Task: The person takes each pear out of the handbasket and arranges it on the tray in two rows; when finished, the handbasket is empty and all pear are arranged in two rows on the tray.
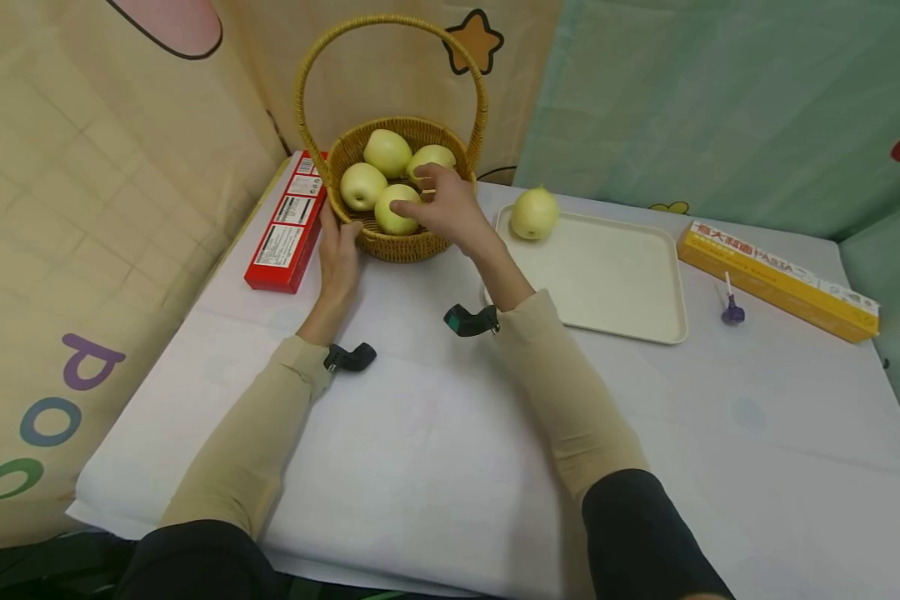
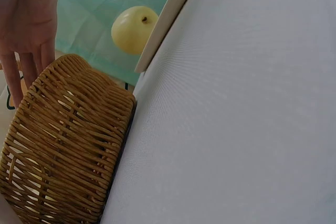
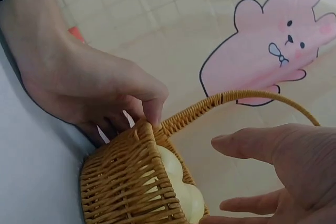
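Note:
A wicker basket with a tall arched handle stands at the back of the table and holds several pale yellow-green apples. My left hand grips the near left side of the basket; in the right wrist view its thumb hooks over the rim and the other fingers lie along the outer wall. Over the apples hovers my right hand, thumb and fingers spread apart with nothing held. To the right, a single apple sits on the back left corner of a cream tray.
Left of the basket lies a red box with white labels, close to the left hand. A yellow pasta box lies at the far right, with a purple lollipop in front of it. Printed curtains hang behind and beside the table.

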`<state>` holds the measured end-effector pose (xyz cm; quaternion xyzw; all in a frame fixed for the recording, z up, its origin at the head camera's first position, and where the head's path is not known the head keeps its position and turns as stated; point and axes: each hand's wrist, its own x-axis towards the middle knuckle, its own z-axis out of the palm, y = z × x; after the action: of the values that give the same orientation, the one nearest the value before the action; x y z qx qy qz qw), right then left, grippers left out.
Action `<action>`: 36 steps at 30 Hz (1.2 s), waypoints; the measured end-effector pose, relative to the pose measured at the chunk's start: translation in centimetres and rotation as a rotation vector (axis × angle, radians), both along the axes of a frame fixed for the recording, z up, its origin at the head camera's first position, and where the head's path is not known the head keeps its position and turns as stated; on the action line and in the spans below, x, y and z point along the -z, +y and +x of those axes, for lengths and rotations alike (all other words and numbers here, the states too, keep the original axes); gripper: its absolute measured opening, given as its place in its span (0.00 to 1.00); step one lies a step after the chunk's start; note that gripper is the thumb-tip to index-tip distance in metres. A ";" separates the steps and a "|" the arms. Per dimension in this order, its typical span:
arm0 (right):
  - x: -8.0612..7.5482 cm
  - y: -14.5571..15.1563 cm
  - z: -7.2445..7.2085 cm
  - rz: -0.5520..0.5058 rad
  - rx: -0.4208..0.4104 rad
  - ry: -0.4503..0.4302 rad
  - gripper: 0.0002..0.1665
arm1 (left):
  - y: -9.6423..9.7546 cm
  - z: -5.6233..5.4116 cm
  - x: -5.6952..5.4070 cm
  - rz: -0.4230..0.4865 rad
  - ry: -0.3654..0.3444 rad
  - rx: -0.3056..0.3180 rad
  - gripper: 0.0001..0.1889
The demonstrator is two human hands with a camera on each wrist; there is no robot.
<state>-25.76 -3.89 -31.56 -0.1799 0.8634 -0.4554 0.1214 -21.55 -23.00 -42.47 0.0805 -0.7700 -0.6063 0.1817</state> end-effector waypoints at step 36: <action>1.7 -5.7 -1.4 0.314 0.096 0.085 0.36 | -0.1 -0.2 -0.1 0.012 -0.027 -0.016 0.41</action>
<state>-27.18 -9.58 -33.30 -0.1362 0.9360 -0.3121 0.0895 -21.76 -23.05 -42.41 0.0957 -0.7679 -0.6085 0.1756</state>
